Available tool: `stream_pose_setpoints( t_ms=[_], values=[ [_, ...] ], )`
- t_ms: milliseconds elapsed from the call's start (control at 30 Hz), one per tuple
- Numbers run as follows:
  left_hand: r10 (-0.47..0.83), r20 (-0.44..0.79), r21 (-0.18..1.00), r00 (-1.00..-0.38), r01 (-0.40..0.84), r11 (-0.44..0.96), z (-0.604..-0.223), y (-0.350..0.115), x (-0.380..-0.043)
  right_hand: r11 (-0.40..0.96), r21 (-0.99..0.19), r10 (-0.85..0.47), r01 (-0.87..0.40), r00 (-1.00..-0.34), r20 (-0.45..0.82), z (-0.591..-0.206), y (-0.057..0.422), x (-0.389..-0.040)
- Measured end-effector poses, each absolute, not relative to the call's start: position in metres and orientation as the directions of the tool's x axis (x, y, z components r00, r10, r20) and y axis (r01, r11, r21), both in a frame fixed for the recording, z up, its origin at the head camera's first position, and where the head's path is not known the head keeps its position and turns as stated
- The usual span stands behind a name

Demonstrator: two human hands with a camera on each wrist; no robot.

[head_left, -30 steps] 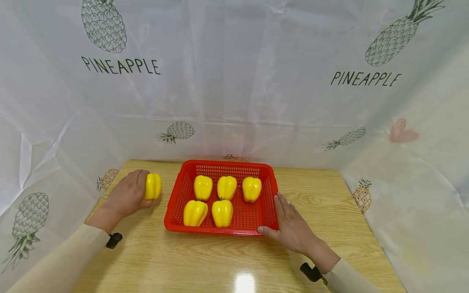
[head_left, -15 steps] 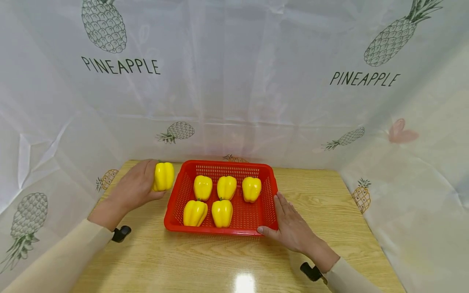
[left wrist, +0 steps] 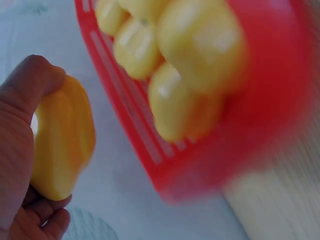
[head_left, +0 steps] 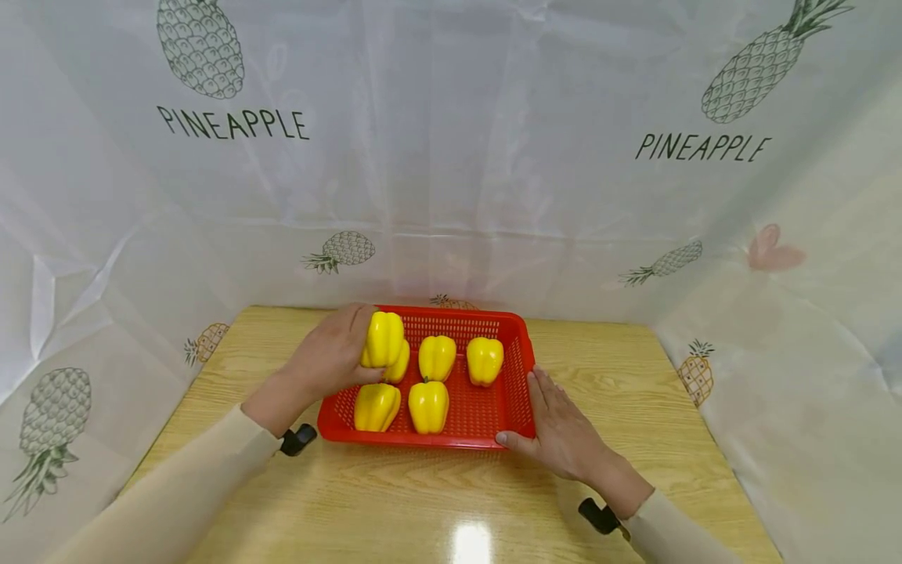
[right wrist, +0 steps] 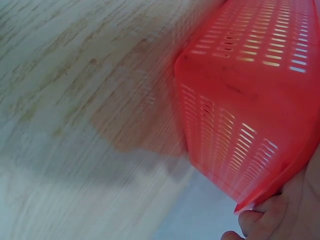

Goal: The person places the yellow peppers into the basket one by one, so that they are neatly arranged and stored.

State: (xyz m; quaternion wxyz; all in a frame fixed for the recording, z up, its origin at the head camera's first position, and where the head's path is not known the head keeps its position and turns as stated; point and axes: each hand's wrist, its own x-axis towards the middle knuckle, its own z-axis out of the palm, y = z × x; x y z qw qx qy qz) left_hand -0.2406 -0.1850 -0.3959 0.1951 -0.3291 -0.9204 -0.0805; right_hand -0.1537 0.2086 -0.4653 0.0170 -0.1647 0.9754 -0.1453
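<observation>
My left hand [head_left: 326, 356] grips a yellow bell pepper [head_left: 384, 338] over the left side of the red plastic basket [head_left: 451, 440]. That pepper partly covers another one [head_left: 398, 365] behind it in the head view. In the left wrist view, thumb and fingers wrap the held pepper [left wrist: 62, 137], with the blurred basket to its right. Several more yellow bell peppers [head_left: 436, 358] lie in the basket in two rows. My right hand [head_left: 564, 439] rests at the basket's front right corner, its fingers straight along the right side and its thumb on the front rim.
The basket stands on a light wooden table [head_left: 395, 501], near its back edge. White sheeting [head_left: 451, 157] printed with pineapples hangs behind the table and down both sides. A dark strap piece [head_left: 597, 517] sits at my right wrist, another at my left.
My left hand has carried the bell pepper rightward from the table's left side to over the basket. My right hand and the basket have stayed in place.
</observation>
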Motion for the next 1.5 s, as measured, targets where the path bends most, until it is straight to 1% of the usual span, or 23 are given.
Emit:
stream_pose_setpoints(
  t_ms=[267,367,533,767,1000,1133,1333,1500],
  values=[
    [0.614,0.318,0.036,-0.722,0.657,0.753,-0.401,-0.133,-0.239,0.914,-0.247,-0.336,-0.322,-0.942,-0.014,-0.463,0.208,-0.154],
    [0.642,0.275,0.035,-0.716,0.674,0.737,-0.403,-0.116,-0.237,0.917,-0.232,-0.338,-0.325,-0.941,-0.017,-0.461,0.208,-0.155],
    [0.676,0.2,0.014,-0.709,0.692,0.722,-0.408,-0.087,-0.232,0.921,-0.225,-0.333,-0.318,-0.943,-0.032,-0.458,0.208,-0.154],
    [0.684,0.08,-0.008,-0.725,0.686,0.728,-0.419,-0.054,-0.227,0.922,-0.223,-0.328,-0.315,-0.944,-0.023,-0.458,0.209,-0.155],
    [0.704,0.021,-0.055,-0.71,0.702,0.71,-0.429,-0.035,-0.225,0.921,-0.225,-0.33,-0.318,-0.944,-0.017,-0.459,0.209,-0.155],
    [0.706,-0.01,-0.053,-0.708,0.705,0.707,-0.434,-0.028,-0.225,0.918,-0.227,-0.336,-0.325,-0.942,-0.009,-0.46,0.209,-0.155],
    [0.721,-0.009,-0.072,-0.692,0.72,0.69,-0.444,-0.021,-0.225,0.918,-0.227,-0.335,-0.326,-0.942,0.0,-0.461,0.209,-0.156],
    [0.717,-0.018,-0.093,-0.697,0.715,0.693,-0.454,-0.018,-0.226,0.916,-0.221,-0.341,-0.334,-0.94,0.008,-0.462,0.21,-0.156]
  ],
)
